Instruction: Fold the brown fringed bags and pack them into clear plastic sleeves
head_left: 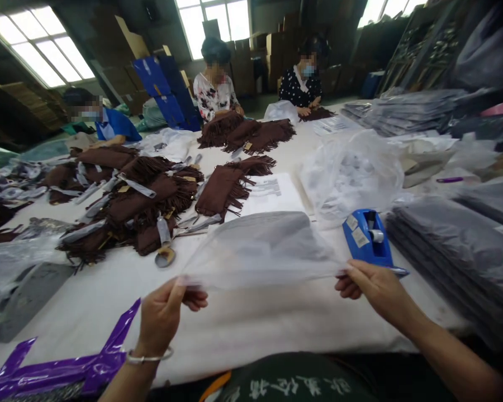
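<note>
Fingers [346, 286] pinching plastic bag [255, 245], tape dispenser [369, 250]

Your table [272, 329] holds a tape dispenser [362, 234]; left of it, a bag [251, 262] between your left hand [161, 312] and right hand [371, 285]; behind it, a sack [352, 173]; right, a stack [444, 245]; farther left, purses [145, 198].

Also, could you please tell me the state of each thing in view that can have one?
Clear bag: near edge taut; opening unclear
Left hand: closed on clear bag
Right hand: closed on clear bag
Dispenser: standing, roll fitted
Fringed bags: mostly heaped
Paper: flat, print up
Plastic heap: crumpled
Dark packs: stacked
</note>
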### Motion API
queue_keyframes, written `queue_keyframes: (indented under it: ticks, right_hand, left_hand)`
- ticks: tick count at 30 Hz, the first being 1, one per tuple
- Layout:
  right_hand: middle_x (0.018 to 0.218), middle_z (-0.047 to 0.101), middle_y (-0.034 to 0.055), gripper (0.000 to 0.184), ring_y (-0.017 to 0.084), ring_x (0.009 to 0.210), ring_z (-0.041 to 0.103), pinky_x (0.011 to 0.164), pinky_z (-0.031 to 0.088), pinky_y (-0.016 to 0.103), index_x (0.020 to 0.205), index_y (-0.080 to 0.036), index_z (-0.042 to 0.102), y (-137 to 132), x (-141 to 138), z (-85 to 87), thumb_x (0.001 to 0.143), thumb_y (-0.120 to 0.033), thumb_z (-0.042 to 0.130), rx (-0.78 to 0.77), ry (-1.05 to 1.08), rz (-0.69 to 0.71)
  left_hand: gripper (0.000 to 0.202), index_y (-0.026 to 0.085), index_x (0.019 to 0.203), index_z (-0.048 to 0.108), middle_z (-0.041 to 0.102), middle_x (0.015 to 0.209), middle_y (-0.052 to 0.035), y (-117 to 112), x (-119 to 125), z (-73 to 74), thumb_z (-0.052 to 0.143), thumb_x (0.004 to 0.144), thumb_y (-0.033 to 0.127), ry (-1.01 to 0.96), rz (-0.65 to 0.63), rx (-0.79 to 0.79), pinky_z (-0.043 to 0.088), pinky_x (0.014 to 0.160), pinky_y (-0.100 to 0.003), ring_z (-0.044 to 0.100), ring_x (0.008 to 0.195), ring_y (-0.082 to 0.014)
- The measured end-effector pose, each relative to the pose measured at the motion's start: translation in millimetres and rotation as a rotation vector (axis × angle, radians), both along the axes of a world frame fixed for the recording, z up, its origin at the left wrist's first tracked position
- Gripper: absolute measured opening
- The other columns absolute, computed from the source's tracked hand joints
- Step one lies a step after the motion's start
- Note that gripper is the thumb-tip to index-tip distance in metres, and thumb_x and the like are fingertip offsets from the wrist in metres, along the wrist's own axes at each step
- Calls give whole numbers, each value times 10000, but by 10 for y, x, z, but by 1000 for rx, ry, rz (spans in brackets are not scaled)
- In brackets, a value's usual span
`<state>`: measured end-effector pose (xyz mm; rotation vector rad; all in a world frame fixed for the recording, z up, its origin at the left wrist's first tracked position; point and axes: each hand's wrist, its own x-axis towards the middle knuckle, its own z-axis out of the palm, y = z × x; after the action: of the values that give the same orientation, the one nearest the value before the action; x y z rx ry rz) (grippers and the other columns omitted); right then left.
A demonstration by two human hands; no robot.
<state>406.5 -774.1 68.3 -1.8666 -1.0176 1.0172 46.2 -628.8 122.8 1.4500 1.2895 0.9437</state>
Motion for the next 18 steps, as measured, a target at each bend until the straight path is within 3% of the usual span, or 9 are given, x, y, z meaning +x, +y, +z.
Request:
queue_keyframes:
  ticks: [3,6,8,10,12,13,16,18]
  right_hand:
    - [755,692,48,370,172,657,654,599,516,282,758,-185,585,-301,-295,-537,874,-445,347,-48,10,54]
    - [721,674,16,316,177,682,645,642,506,291,737,-214,546,-565,-510,-880,875,-422,351,-75,-98,116]
    - [700,654,-5,240,178,656,633,630,498,292,848,-223,557,-673,-568,-964,855,-410,407,-89,-228,114]
    - [714,642,-24,331,171,611,622,593,495,287,1100,-229,522,-699,-568,-968,809,-385,495,-92,-348,80]
    - [789,660,-21,566,165,605,626,596,513,291,1309,-241,389,-654,-541,-944,778,-357,545,-42,-415,71]
    - [868,676,-5,593,169,656,642,647,530,303,1343,-250,364,-619,-528,-935,786,-349,541,13,-428,85]
    - [1132,645,36,405,198,961,633,902,493,359,1262,-248,502,-530,-531,-950,874,-345,440,202,-408,123]
    - [1207,607,39,364,202,1102,567,994,432,379,1212,-228,554,-523,-568,-1005,913,-333,375,278,-376,109]
  left_hand:
    - [340,111,691,619,682,612,-78,-384,-173,-568,554,764,437,17,59,-246,502,454,-280,633,499,-189]
    - [434,109,732,609,665,578,-65,-731,-244,-1018,553,732,540,-41,206,-507,453,409,-244,601,459,-164]
    - [537,111,717,598,643,532,-65,-893,-201,-1169,513,707,642,-34,159,-692,400,363,-220,569,408,-151]
    - [592,113,705,598,620,495,-57,-973,-55,-1189,478,697,692,42,-38,-771,336,323,-199,514,344,-127]
    - [554,119,749,625,613,499,-35,-977,199,-1124,473,739,651,161,-296,-669,306,318,-190,465,319,-99]
    - [507,129,802,646,616,514,-22,-959,360,-1085,468,777,602,220,-417,-552,328,338,-192,467,336,-94]
    - [370,184,1001,660,669,636,-29,-884,913,-1044,431,864,441,405,-728,-88,472,542,-229,597,533,-138]
    - [319,200,1071,636,700,793,-51,-843,1273,-1116,422,883,343,541,-857,222,500,694,-269,650,730,-182]
